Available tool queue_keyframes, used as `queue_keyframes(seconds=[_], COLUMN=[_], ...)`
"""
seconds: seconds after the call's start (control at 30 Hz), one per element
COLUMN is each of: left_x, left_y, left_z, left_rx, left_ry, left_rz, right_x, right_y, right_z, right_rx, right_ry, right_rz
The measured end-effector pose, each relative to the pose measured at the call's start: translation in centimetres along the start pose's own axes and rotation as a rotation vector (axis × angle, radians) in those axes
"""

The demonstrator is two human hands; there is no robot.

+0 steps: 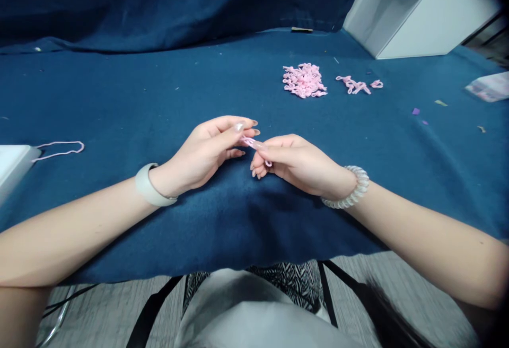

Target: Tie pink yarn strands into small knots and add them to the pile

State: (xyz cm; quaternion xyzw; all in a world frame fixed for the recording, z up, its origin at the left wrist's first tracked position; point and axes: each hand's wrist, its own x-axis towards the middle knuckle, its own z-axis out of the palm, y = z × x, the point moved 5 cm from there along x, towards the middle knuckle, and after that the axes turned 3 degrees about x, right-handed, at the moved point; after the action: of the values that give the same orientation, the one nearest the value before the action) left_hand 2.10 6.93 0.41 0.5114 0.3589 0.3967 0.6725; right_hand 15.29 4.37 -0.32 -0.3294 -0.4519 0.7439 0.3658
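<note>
Just above the front part of the blue cloth, a short pink cord (249, 141) with a small loop is stretched between both hands. My left hand (217, 144) pinches one end between thumb and fingers. The other end sits under the thumb of my right hand (294, 159), whose fingers are curled; a little loop pokes out below that thumb. Part of the cord is hidden by the fingertips. Beyond the hands lie a heap of pink knotted cord loops (304, 80) and a smaller group of similar loops (357, 85) to its right.
At the left edge, a long pink cord loop (63, 149) runs out from a white box (16, 165). A white open-fronted bin (429, 22) stands at the back right. A blurred clear packet (491, 87) and purple scraps (415, 111) lie on the right of the cloth (119, 98).
</note>
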Motion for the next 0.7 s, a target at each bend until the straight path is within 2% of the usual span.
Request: queue_keyframes(seconds=[0.27,0.37,0.47,0.6,0.7], left_x=[0.1,-0.2,-0.5,-0.7,-0.7], left_y=[0.9,1.2,1.3,1.5,1.8], left_z=[0.0,0.5,0.8,0.6,0.2], left_rx=[0.302,0.443,0.53,0.638,0.75], left_ry=[-0.037,-0.105,-0.125,-0.047,0.034], left_rz=[0.168,0.17,0.158,0.179,0.22], right_x=[-0.3,-0.3,-0.3,-0.5,-0.8], right_y=[-0.4,-0.6,-0.6,-1.2,-2.2], right_z=[-0.5,-0.8,-1.3,-1.8,-2.3], right_rx=[-0.139,-0.179,-0.195,-0.308,-0.435], right_ry=[-0.054,-0.04,-0.002,0.008,0.023], right_rz=[0.039,0.034,0.055,0.09,0.052])
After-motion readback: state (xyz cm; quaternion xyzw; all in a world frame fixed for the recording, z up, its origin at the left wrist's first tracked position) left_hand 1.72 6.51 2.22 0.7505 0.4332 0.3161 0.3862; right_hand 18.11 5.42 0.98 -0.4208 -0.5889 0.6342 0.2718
